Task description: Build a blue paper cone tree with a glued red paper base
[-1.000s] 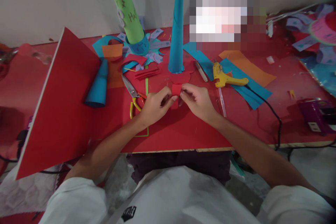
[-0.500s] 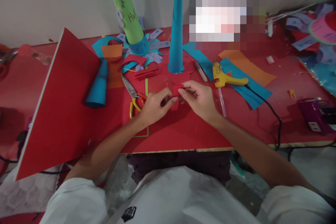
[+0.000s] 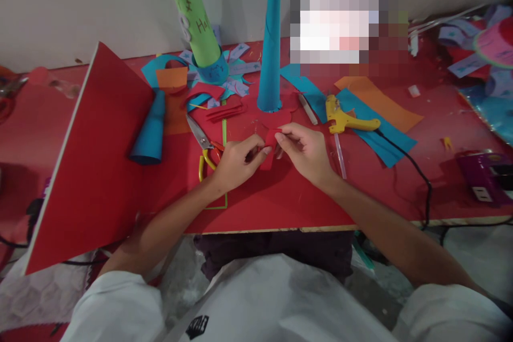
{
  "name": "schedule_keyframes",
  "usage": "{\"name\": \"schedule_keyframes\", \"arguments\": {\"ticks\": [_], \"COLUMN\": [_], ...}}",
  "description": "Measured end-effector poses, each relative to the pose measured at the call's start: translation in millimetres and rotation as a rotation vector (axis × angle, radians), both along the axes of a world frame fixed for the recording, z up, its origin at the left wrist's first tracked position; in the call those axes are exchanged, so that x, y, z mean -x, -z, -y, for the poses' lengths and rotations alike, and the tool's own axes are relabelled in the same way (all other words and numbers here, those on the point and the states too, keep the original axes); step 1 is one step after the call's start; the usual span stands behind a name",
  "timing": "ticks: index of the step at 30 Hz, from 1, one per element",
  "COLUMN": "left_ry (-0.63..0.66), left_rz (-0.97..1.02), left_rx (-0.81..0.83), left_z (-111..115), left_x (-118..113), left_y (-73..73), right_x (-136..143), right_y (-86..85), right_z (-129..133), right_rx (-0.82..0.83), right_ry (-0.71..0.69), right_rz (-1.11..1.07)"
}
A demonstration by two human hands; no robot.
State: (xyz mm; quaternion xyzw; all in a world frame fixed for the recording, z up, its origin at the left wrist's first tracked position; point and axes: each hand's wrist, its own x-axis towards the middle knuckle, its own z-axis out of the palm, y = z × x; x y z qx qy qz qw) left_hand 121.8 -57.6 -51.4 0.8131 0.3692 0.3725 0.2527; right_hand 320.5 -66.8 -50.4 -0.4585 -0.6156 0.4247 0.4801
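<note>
A small strip of red paper (image 3: 272, 140) is pinched between my two hands above the table's front half. My left hand (image 3: 242, 160) grips its left side between thumb and curled fingers. On the other side, my right hand (image 3: 306, 152) holds the upper right edge with thumb and forefinger. Just beyond my hands stands a tall blue paper cone (image 3: 270, 48) on a red paper base (image 3: 286, 116). Scissors (image 3: 204, 141) with yellow and orange handles lie left of my left hand, partly hidden by it. Folded red paper strips (image 3: 225, 112) rest behind them.
A yellow glue gun (image 3: 348, 117) with a black cord lies on blue paper (image 3: 377, 133) at right, beside a marker (image 3: 308, 109). A red board (image 3: 92, 160) leans at left near another blue cone (image 3: 150, 131). A green paper tube (image 3: 194, 16) stands behind.
My right fingers have shifted very slightly on the red paper. The whole view has moved a touch; the other things stay in place.
</note>
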Motion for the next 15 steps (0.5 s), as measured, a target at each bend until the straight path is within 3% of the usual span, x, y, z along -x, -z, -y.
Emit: {"name": "schedule_keyframes", "arguments": {"ticks": [15], "left_ry": [0.006], "left_rz": [-0.006], "left_rx": [-0.022], "left_z": [-1.0], "left_x": [-0.1], "left_y": [2.0], "right_x": [-1.1], "right_y": [0.6], "right_z": [0.1], "right_rx": [-0.002], "right_ry": [0.023], "right_rz": [-0.048]}}
